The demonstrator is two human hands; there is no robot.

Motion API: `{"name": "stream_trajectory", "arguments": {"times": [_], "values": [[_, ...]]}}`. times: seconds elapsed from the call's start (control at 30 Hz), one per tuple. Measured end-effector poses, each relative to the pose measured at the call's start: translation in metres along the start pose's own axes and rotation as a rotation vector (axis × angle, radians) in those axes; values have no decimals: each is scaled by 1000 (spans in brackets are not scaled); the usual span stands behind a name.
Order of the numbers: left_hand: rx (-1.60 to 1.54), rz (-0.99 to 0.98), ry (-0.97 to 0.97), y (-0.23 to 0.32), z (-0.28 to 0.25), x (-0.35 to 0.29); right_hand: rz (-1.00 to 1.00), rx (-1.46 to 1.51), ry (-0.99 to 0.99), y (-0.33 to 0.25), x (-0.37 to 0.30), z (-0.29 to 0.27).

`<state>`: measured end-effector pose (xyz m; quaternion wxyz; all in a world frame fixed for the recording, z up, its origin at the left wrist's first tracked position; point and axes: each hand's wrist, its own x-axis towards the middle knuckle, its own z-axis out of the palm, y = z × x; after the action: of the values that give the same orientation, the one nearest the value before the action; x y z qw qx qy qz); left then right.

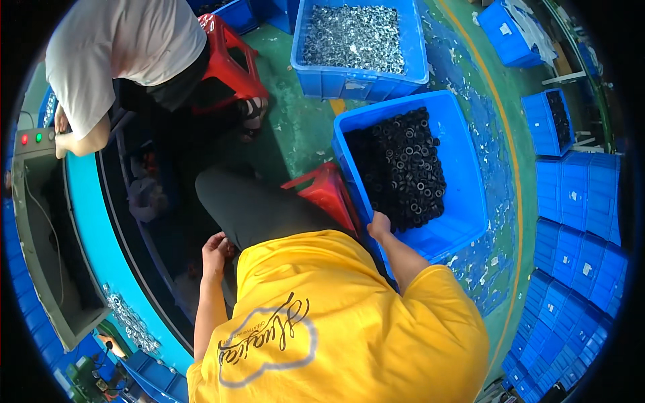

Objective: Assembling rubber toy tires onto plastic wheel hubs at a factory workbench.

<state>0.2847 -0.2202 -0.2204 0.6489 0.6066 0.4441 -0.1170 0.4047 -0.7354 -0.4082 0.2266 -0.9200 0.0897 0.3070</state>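
Note:
My right hand (379, 226) grips the near-left rim of a large blue plastic bin (467, 181). Small black rings (410, 161) lie heaped along the left side of this bin, and its blue floor shows on the right. Beside my left thigh, my left hand (215, 252) is closed with its fingers curled together. Whatever may be in those fingers is too dark and small to make out. A red plastic stool (329, 195) stands between my leg and the bin, partly hidden.
Beyond the bin stands another blue bin (356, 84) full of shiny metal pieces. A co-worker (134, 47) leans over a turquoise conveyor belt (91, 201) at left, near a red stool (235, 70). Metal parts (131, 319) lie on the belt. Blue crates (578, 195) are stacked at right.

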Motion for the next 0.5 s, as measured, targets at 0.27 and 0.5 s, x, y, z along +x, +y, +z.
{"name": "stream_trajectory", "arguments": {"times": [0.27,0.5], "values": [[115,82,12,-7,21,9,9,-98,16,-13,52,-8],[-9,24,57,-11,16,21,74,-125,64,-34,83,-5]]}}
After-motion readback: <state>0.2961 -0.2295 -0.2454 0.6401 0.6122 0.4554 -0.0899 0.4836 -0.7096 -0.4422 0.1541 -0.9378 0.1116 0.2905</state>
